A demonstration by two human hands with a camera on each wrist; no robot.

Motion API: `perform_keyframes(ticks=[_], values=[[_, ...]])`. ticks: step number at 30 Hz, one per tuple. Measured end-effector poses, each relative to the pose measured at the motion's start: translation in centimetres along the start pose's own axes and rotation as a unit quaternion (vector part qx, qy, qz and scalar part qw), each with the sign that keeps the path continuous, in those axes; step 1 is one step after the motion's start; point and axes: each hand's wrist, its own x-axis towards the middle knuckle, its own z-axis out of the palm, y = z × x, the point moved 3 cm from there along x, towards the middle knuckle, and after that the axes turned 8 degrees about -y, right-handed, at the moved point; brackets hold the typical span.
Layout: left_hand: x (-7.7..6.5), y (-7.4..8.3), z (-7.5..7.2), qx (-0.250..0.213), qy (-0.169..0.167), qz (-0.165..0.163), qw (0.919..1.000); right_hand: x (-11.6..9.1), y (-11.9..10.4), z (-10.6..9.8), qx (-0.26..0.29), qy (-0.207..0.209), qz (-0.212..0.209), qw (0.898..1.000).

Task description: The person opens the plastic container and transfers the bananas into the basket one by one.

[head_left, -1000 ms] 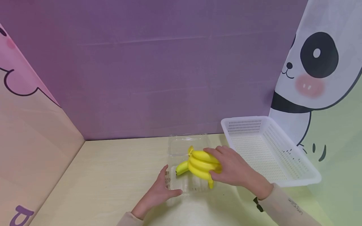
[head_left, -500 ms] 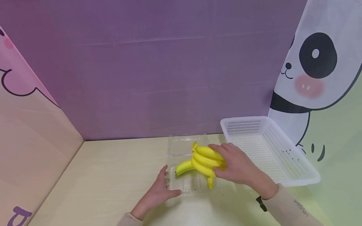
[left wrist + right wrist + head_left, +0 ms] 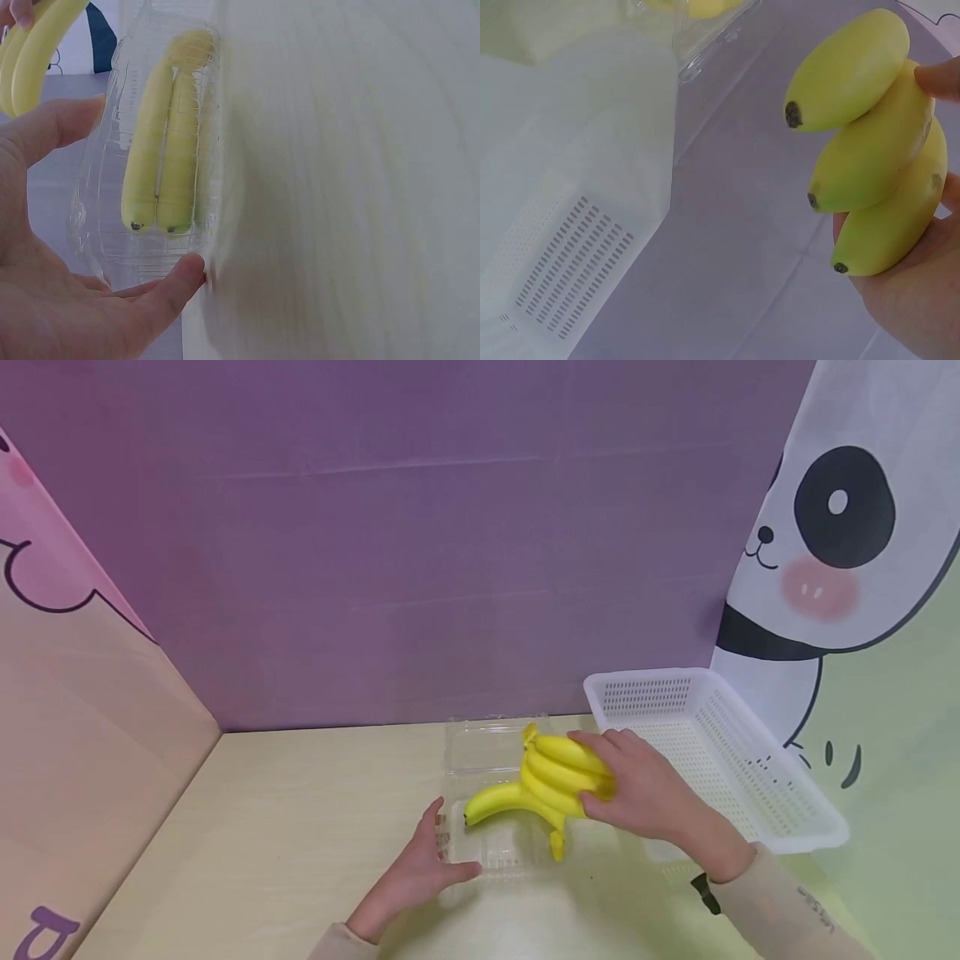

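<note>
My right hand (image 3: 648,789) grips a bunch of yellow bananas (image 3: 562,772) from its right side. The bunch is raised above the right part of an opened clear plastic clamshell box (image 3: 495,853). Three green-tinged tips of the bananas (image 3: 870,165) point away from the palm in the right wrist view. Inside the box lies a second bunch of bananas (image 3: 495,799), partly covered by the raised one in the head view; two bananas (image 3: 146,165) of it show through the plastic in the left wrist view. My left hand (image 3: 420,864) holds the box's left end between spread thumb and fingers.
The box's lid (image 3: 483,749) lies folded back toward the purple backdrop (image 3: 390,610). To the right stands a white perforated basket (image 3: 806,843), close beside my right forearm. A light wooden table (image 3: 285,827) carries everything. Printed side panels (image 3: 892,710) bound it.
My right hand has moved right and slightly farther back with its banana bunch, uncovering more of the bunch in the box. My left hand and the box have stayed in place.
</note>
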Motion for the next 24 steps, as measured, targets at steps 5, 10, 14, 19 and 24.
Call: perform_keyframes(ticks=[5, 10, 14, 19, 24], values=[[0.0, -0.1, 0.0, 0.002, 0.001, 0.004, 1.0, -0.2, 0.4, -0.2, -0.002, 0.011, 0.001, 1.0], [0.1, -0.2, 0.0, -0.002, 0.0, 0.006, 1.0, -0.3, 0.8, -0.4, -0.006, 0.024, -0.004, 1.0], [0.1, -0.2, 0.0, -0.007, 0.0, 0.005, 1.0, -0.3, 1.1, -0.5, -0.008, 0.024, -0.001, 1.0], [0.0, -0.1, 0.1, -0.012, 0.001, 0.005, 0.9999, -0.4, 1.4, -0.6, -0.008, 0.019, 0.006, 1.0], [0.0, -0.1, 0.1, -0.007, 0.004, 0.004, 1.0, -0.6, 1.8, -0.8, -0.014, 0.018, 0.011, 1.0]])
